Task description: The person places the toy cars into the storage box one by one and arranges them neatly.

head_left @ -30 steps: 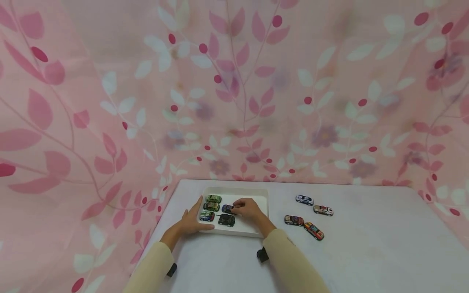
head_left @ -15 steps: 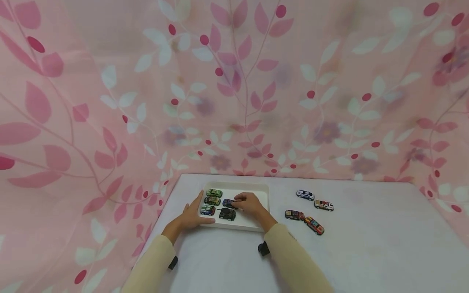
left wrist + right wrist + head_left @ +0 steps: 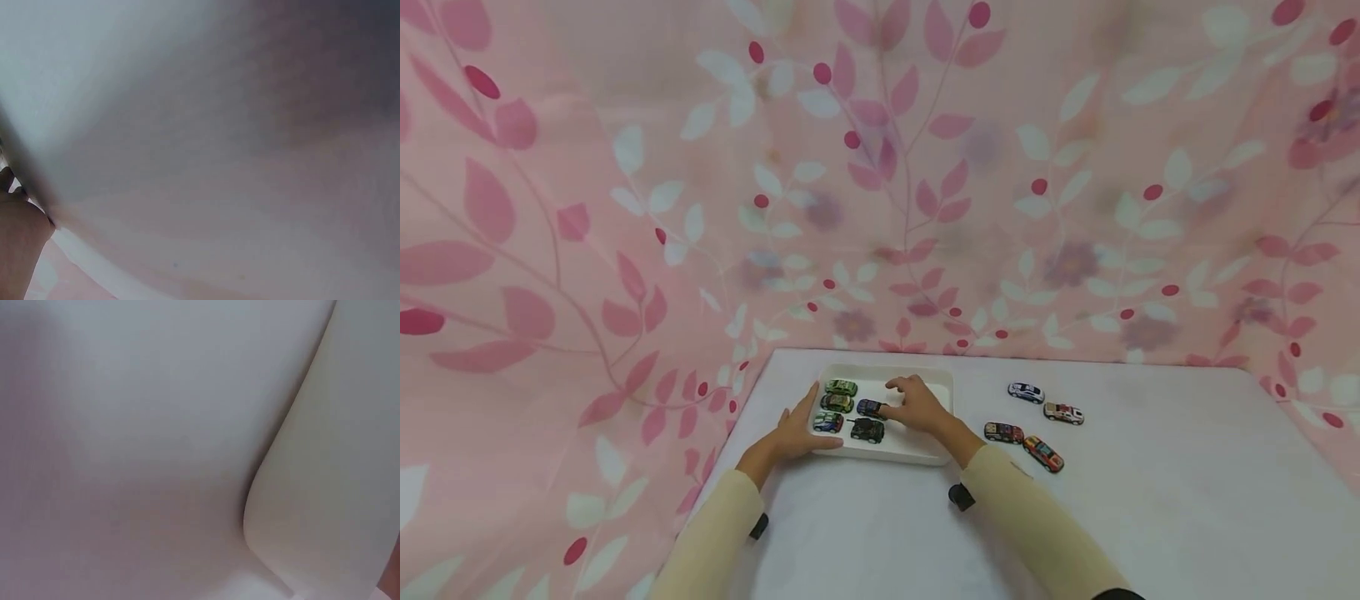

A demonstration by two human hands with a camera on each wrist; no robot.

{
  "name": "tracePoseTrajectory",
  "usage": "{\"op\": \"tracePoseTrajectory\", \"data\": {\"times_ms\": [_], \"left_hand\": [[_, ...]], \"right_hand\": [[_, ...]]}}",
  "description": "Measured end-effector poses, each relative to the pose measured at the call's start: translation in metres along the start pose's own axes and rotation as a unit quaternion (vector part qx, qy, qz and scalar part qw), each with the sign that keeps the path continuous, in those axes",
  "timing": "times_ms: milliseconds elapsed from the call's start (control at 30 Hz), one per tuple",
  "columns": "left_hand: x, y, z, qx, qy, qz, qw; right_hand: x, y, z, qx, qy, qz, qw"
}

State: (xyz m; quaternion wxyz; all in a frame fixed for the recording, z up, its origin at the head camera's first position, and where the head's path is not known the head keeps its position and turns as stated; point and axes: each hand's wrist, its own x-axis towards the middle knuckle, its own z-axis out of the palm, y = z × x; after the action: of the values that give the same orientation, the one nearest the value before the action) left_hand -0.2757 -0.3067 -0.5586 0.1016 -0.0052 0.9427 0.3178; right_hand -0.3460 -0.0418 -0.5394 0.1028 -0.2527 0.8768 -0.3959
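A shallow white tray (image 3: pixel 925 457) lies on the table in the head view, toy vehicles grouped in its left half. My left hand (image 3: pixel 792 437) rests against its left front corner, straight fingers along the left side and thumb along the front. Over the tray, my right hand (image 3: pixel 921 408) has thumb and fingers apart, with the thumb close by a blue toy car (image 3: pixel 870 407); whether it touches is unclear. Around that car are a light green car (image 3: pixel 841 387), a darker green car (image 3: pixel 837 403), a white-green-blue car (image 3: pixel 828 422) and a dark toy tank (image 3: pixel 867 430).
Right of the tray lie a white car (image 3: pixel 1026 392), a white-and-red car (image 3: pixel 1063 413), a dark patterned car (image 3: pixel 1003 432) and a red-orange car (image 3: pixel 1042 453). Pink floral cloth (image 3: pixel 880 208) hangs behind the table. The wrist views mostly show pale cloth and a sleeve (image 3: pixel 331 462).
The right hand has let go of the blue car, its fingers lifting away and spreading; the car stays in the tray. The left hand keeps its place. The head view has tilted slightly.
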Motion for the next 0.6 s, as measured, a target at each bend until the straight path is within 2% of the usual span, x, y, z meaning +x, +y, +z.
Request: {"op": "tracePoseTrajectory", "data": {"times_ms": [67,167,300,400,600], "left_hand": [[0.000,0.001,0.001,0.003,0.001,0.002,1.0000],[0.001,0.002,-0.001,0.003,0.001,0.002,1.0000],[0.004,0.003,0.000,-0.004,-0.002,0.012,0.9999],[0.007,0.002,0.004,-0.001,-0.001,0.010,0.9999],[0.001,0.002,0.000,-0.001,0.003,0.002,1.0000]], "right_hand": [[0.000,0.003,-0.001,-0.025,0.009,-0.026,0.9993],[0.003,0.005,0.002,-0.035,-0.003,-0.041,0.9986],[0.005,0.007,0.007,-0.048,-0.016,-0.027,0.9984],[0.006,0.007,0.009,-0.054,-0.009,-0.025,0.9982],[0.009,0.004,0.013,-0.045,-0.011,-0.012,0.9988]]}}
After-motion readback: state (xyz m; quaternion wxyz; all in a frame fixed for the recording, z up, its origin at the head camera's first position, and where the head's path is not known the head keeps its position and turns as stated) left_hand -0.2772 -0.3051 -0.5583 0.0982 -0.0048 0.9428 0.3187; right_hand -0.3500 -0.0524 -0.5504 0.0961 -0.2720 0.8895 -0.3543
